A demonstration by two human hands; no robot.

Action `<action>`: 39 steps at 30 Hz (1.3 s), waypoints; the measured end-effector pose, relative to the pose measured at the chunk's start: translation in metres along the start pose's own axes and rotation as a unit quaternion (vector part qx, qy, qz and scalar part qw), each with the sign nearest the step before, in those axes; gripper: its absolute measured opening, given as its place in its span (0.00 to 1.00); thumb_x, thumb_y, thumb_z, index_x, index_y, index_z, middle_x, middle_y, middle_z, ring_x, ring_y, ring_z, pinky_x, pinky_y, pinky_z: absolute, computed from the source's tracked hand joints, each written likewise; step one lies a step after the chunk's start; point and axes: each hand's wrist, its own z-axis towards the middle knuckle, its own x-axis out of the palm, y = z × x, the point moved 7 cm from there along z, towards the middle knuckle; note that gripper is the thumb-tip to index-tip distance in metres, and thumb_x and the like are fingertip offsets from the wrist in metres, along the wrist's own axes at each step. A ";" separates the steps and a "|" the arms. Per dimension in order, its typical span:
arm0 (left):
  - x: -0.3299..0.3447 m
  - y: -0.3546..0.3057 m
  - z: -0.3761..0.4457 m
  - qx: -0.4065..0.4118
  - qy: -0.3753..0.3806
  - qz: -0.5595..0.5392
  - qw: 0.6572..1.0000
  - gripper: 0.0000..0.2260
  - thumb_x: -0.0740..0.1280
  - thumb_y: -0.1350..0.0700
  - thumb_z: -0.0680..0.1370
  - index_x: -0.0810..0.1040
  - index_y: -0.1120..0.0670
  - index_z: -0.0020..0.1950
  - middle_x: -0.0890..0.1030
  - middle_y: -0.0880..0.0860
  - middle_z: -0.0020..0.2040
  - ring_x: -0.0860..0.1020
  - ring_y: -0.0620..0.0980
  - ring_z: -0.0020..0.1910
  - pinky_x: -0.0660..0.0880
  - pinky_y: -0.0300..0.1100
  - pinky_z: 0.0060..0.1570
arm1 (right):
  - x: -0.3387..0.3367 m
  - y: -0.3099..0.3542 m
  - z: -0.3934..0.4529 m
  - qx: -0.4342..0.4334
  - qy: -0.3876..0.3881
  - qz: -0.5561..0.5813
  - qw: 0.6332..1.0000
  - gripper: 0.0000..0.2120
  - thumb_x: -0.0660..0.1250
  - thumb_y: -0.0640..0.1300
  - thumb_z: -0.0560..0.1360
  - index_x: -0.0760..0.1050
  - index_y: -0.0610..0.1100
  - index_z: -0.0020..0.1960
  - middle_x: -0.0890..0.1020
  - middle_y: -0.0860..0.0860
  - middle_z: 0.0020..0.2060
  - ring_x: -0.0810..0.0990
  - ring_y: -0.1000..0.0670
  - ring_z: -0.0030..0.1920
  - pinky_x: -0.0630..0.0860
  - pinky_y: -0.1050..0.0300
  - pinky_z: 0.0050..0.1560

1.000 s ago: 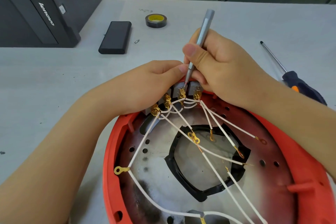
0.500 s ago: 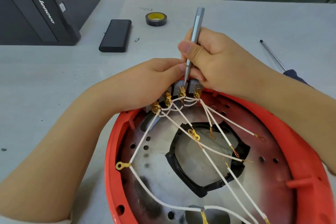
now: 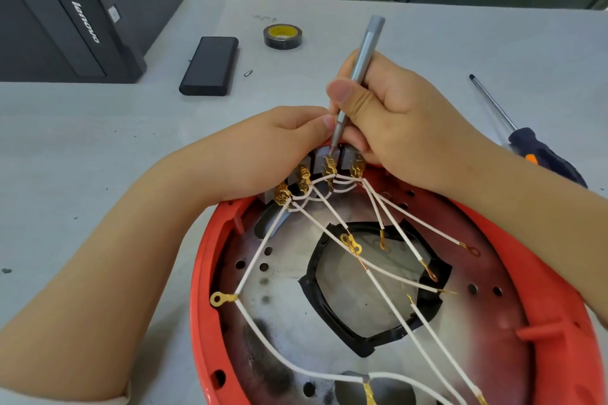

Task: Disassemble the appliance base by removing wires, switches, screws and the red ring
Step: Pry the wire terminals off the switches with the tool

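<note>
The appliance base, a red ring around a scorched metal plate, lies upside down in front of me. Several white wires with brass ring terminals run from grey switches at its far rim. My right hand grips a slim grey screwdriver, its tip down at the brass terminals of the middle switch. My left hand curls round the switches and far rim from the left, thumb tip beside the driver shaft.
On the grey table lie a black power bank, a roll of black tape, a small loose bit and a larger black-handled screwdriver at the right. A dark Lenovo computer case stands at the far left.
The screwdriver has tilted slightly and shifted a little left with my right hand. My left hand stays on the switches. The view has dipped slightly.
</note>
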 end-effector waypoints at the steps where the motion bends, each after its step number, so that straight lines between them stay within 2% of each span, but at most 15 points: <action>1: 0.000 0.000 0.000 -0.002 -0.001 0.000 1.000 0.14 0.54 0.45 0.81 0.77 0.33 0.45 0.81 0.37 0.49 0.77 0.35 0.48 0.70 0.25 0.48 | 0.000 0.000 0.001 0.006 0.000 -0.003 1.000 0.10 0.56 0.45 0.82 0.66 0.49 0.42 0.73 0.63 0.21 0.74 0.64 0.24 0.68 0.72 0.26; 3: -0.001 -0.001 -0.001 -0.001 -0.002 -0.004 1.000 0.14 0.54 0.45 0.81 0.77 0.33 0.44 0.80 0.34 0.48 0.77 0.33 0.47 0.68 0.20 0.42 | 0.000 -0.001 0.004 0.018 0.000 -0.013 1.000 0.10 0.56 0.45 0.82 0.67 0.47 0.42 0.72 0.62 0.20 0.73 0.63 0.22 0.67 0.72 0.25; 5: 0.000 0.000 0.000 -0.004 0.000 -0.008 1.000 0.13 0.54 0.46 0.81 0.76 0.34 0.46 0.80 0.33 0.48 0.76 0.30 0.48 0.68 0.19 0.43 | 0.000 -0.002 0.008 0.028 0.002 -0.020 0.999 0.11 0.57 0.46 0.82 0.68 0.46 0.42 0.72 0.60 0.19 0.72 0.62 0.21 0.66 0.71 0.23; 7: 0.000 0.002 0.001 -0.012 -0.002 -0.008 1.000 0.12 0.55 0.46 0.81 0.77 0.34 0.47 0.82 0.39 0.48 0.77 0.34 0.48 0.70 0.25 0.46 | 0.000 -0.003 0.010 0.032 0.004 -0.025 0.999 0.11 0.57 0.48 0.82 0.68 0.46 0.42 0.72 0.60 0.19 0.72 0.61 0.21 0.65 0.71 0.23; 11: 0.000 0.004 0.002 -0.013 0.001 0.005 1.000 0.13 0.54 0.44 0.81 0.77 0.33 0.48 0.83 0.43 0.51 0.79 0.43 0.53 0.71 0.35 0.57 | -0.001 -0.002 0.005 0.015 -0.005 -0.001 1.000 0.10 0.57 0.46 0.82 0.67 0.47 0.41 0.72 0.60 0.19 0.72 0.62 0.21 0.66 0.72 0.23; 14: 0.001 0.003 0.001 -0.008 0.002 0.011 1.000 0.13 0.53 0.42 0.81 0.78 0.33 0.48 0.82 0.42 0.50 0.78 0.42 0.52 0.71 0.31 0.52 | -0.001 -0.004 0.000 0.016 -0.007 0.051 0.999 0.10 0.56 0.43 0.82 0.67 0.46 0.42 0.73 0.62 0.20 0.73 0.63 0.22 0.66 0.74 0.23; 17: 0.002 0.003 0.002 -0.008 0.005 0.021 1.000 0.13 0.52 0.42 0.80 0.77 0.35 0.50 0.82 0.49 0.52 0.78 0.51 0.54 0.73 0.39 0.54 | 0.000 -0.003 0.001 0.015 -0.003 0.017 1.000 0.10 0.56 0.44 0.82 0.66 0.48 0.42 0.73 0.63 0.21 0.74 0.64 0.23 0.67 0.74 0.25; 20: 0.002 0.003 0.002 -0.008 0.002 0.035 0.999 0.13 0.52 0.42 0.81 0.77 0.34 0.51 0.82 0.49 0.52 0.79 0.50 0.53 0.73 0.42 0.57 | 0.000 -0.002 0.002 0.010 -0.004 -0.003 1.000 0.10 0.56 0.45 0.82 0.66 0.50 0.42 0.73 0.64 0.21 0.74 0.65 0.24 0.68 0.73 0.26; 23: 0.002 0.002 0.001 -0.009 0.005 0.041 0.999 0.13 0.52 0.42 0.81 0.76 0.34 0.52 0.83 0.52 0.52 0.80 0.50 0.50 0.77 0.44 0.53 | 0.001 -0.001 0.002 0.015 -0.001 -0.010 1.000 0.10 0.55 0.45 0.82 0.66 0.49 0.42 0.73 0.64 0.21 0.73 0.64 0.23 0.67 0.72 0.25; 26: 0.003 0.001 0.000 -0.005 0.007 0.049 0.999 0.13 0.51 0.42 0.81 0.76 0.34 0.52 0.82 0.55 0.54 0.79 0.56 0.54 0.74 0.53 0.57 | 0.001 -0.001 0.004 0.022 0.007 0.000 1.000 0.10 0.55 0.46 0.82 0.66 0.48 0.42 0.72 0.63 0.20 0.72 0.63 0.22 0.66 0.73 0.23; 32: 0.003 0.001 0.001 -0.010 0.003 0.060 0.998 0.15 0.52 0.43 0.81 0.78 0.40 0.52 0.83 0.55 0.50 0.79 0.55 0.51 0.74 0.54 0.55 | 0.002 -0.003 0.002 0.013 0.015 0.018 1.000 0.10 0.55 0.45 0.82 0.66 0.48 0.42 0.72 0.63 0.21 0.74 0.64 0.23 0.67 0.73 0.25; 36: 0.002 0.001 0.001 -0.008 -0.001 0.061 0.998 0.15 0.51 0.42 0.81 0.77 0.37 0.54 0.83 0.48 0.52 0.79 0.49 0.53 0.73 0.45 0.57 | -0.001 -0.003 -0.001 0.006 -0.001 0.034 0.999 0.10 0.55 0.45 0.82 0.66 0.48 0.42 0.73 0.63 0.21 0.74 0.63 0.23 0.68 0.72 0.26; 39: 0.002 -0.001 0.000 -0.007 0.005 0.063 0.998 0.14 0.51 0.42 0.81 0.77 0.36 0.52 0.82 0.56 0.53 0.78 0.57 0.53 0.74 0.54 0.56 | 0.001 -0.002 0.001 0.001 -0.003 0.000 1.000 0.11 0.55 0.45 0.82 0.65 0.51 0.41 0.73 0.65 0.21 0.74 0.65 0.24 0.68 0.72 0.27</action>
